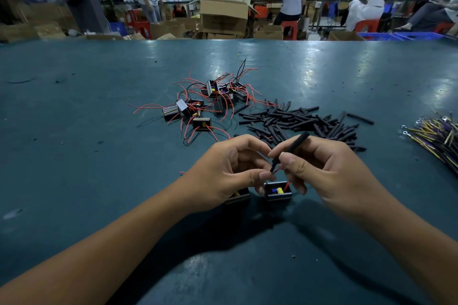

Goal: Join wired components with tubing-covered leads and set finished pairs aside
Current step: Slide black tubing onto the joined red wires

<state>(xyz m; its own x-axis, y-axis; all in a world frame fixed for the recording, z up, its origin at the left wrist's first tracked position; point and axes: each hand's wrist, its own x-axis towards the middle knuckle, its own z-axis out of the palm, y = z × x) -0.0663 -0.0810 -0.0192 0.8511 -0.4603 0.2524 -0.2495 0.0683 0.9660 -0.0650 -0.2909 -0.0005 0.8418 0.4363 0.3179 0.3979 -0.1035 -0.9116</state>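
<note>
The right hand (319, 168) pinches a black tube (292, 150) between thumb and forefinger, and the left hand (233, 168) pinches a red lead (277, 171) at the tube's lower end, just above an open black component (278, 192) on the bench (99, 106); a second one (239, 197) sits half hidden under the left hand. This looks like the sleeving step, and next the lead must be fed straight into the narrow bore. Loose components (198, 104) lie farther off, spare tubing (302, 122) to their right, and wire leads (438, 138) at far right.
</note>
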